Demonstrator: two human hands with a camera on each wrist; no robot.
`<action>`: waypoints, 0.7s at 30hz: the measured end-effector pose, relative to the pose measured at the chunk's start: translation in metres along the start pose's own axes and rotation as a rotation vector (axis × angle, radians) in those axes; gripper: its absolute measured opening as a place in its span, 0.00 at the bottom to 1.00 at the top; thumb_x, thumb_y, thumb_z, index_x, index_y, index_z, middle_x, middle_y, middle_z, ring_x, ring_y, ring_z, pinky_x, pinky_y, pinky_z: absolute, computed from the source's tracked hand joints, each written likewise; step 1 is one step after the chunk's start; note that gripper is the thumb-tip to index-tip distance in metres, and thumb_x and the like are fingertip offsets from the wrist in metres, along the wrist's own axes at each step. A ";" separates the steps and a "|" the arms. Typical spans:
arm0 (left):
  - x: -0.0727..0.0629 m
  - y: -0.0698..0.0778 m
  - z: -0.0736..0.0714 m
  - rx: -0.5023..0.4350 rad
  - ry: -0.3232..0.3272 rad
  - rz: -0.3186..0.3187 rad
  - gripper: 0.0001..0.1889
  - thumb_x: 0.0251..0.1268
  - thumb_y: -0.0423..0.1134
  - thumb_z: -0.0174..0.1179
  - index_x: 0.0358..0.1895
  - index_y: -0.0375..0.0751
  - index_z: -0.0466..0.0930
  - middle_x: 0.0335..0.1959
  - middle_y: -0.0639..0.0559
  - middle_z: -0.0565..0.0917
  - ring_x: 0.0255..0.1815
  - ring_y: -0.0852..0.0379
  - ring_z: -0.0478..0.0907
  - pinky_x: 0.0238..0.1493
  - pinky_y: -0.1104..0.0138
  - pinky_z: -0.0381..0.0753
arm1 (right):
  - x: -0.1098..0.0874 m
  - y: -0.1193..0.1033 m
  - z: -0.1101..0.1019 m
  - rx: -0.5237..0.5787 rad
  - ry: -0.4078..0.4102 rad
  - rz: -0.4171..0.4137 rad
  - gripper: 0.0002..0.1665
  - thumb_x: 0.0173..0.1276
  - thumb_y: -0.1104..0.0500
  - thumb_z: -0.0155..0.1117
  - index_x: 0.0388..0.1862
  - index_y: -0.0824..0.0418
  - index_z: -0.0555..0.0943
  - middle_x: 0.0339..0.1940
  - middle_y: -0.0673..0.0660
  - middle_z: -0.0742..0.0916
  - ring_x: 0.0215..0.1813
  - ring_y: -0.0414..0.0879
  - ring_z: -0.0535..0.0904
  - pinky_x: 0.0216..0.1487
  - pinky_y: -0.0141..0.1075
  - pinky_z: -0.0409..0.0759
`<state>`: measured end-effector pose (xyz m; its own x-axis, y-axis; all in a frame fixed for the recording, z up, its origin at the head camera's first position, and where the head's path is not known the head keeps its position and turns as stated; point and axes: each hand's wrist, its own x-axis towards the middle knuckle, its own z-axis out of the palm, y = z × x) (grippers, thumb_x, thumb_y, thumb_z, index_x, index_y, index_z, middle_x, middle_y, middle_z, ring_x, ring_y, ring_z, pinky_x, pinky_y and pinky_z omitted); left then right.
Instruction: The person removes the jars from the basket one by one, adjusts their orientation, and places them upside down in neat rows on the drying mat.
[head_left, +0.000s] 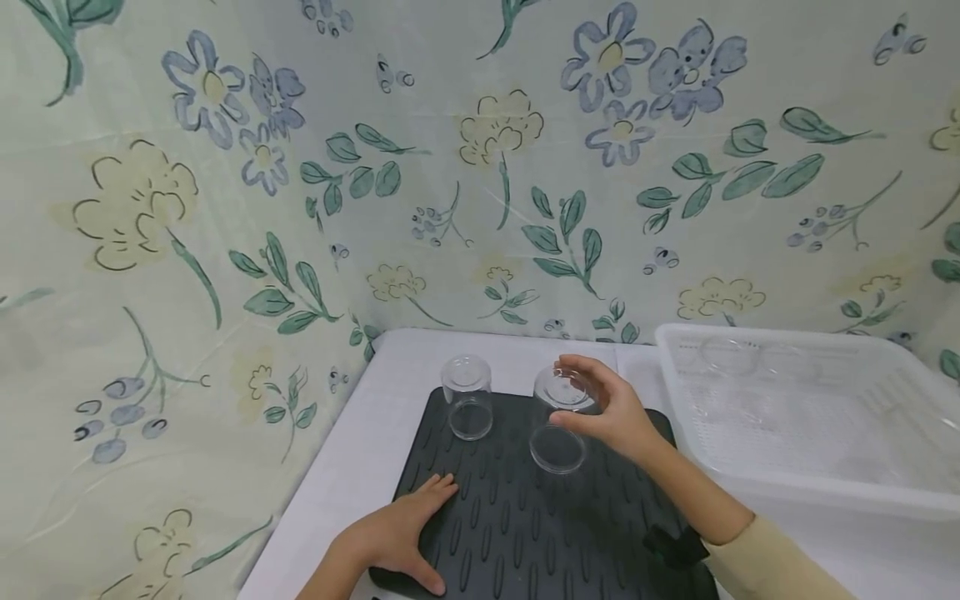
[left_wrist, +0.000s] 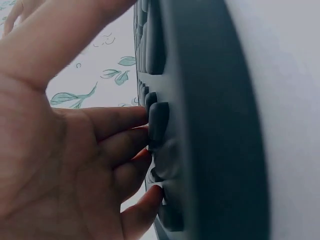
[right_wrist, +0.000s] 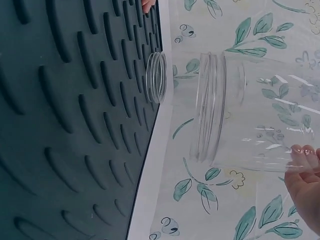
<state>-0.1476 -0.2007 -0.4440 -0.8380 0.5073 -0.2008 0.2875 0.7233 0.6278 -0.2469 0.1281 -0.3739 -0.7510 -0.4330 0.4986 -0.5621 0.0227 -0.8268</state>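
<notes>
My right hand (head_left: 618, 417) grips a clear threaded jar (head_left: 546, 435) near its base, thumb on one side and fingers on the other. The jar is upside down, and in the right wrist view its threaded mouth (right_wrist: 207, 107) hangs a little above the black ridged mat (head_left: 510, 517). A second clear jar (head_left: 468, 400) stands mouth down at the mat's back left. Flat on the mat's left front edge rests my left hand (head_left: 393, 527), fingers extended and holding nothing. In the left wrist view its fingertips (left_wrist: 137, 116) touch the mat's ridges.
To the right of the mat stands a white plastic basket (head_left: 817, 493) with several clear round containers inside, faint to see. A white cloth covers the table (head_left: 315, 508). Floral fabric (head_left: 480, 192) hangs behind and to the left. A dark strap (head_left: 675, 546) is by my right wrist.
</notes>
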 end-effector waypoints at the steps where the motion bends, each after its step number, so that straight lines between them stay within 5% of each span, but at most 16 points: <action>1: 0.000 0.000 0.000 0.001 0.000 0.000 0.62 0.34 0.57 0.81 0.76 0.41 0.57 0.78 0.46 0.54 0.78 0.44 0.46 0.69 0.41 0.55 | 0.002 0.002 0.001 0.004 0.004 0.003 0.40 0.56 0.71 0.73 0.67 0.70 0.68 0.64 0.69 0.74 0.65 0.37 0.71 0.66 0.34 0.67; 6: 0.000 0.000 0.000 0.004 0.001 -0.007 0.61 0.33 0.56 0.81 0.76 0.41 0.58 0.78 0.46 0.54 0.78 0.44 0.46 0.69 0.41 0.55 | 0.014 0.014 0.006 0.014 0.027 0.023 0.41 0.55 0.72 0.73 0.67 0.70 0.68 0.65 0.70 0.73 0.64 0.36 0.71 0.67 0.33 0.66; 14: 0.001 0.001 0.001 0.028 -0.005 -0.020 0.61 0.33 0.56 0.81 0.76 0.41 0.58 0.78 0.48 0.55 0.78 0.46 0.46 0.69 0.43 0.57 | 0.029 0.031 0.014 -0.001 0.051 0.078 0.41 0.56 0.69 0.74 0.68 0.69 0.68 0.65 0.66 0.75 0.68 0.53 0.69 0.69 0.46 0.62; 21: 0.002 0.000 0.002 0.029 -0.008 -0.023 0.62 0.33 0.56 0.81 0.76 0.42 0.57 0.78 0.48 0.54 0.78 0.47 0.46 0.69 0.43 0.57 | 0.034 0.046 0.021 0.015 0.051 0.117 0.43 0.56 0.69 0.74 0.69 0.68 0.66 0.67 0.68 0.73 0.71 0.56 0.66 0.71 0.45 0.60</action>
<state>-0.1478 -0.1986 -0.4459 -0.8410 0.4940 -0.2208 0.2815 0.7479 0.6012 -0.2910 0.0950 -0.4007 -0.8283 -0.3813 0.4105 -0.4643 0.0571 -0.8838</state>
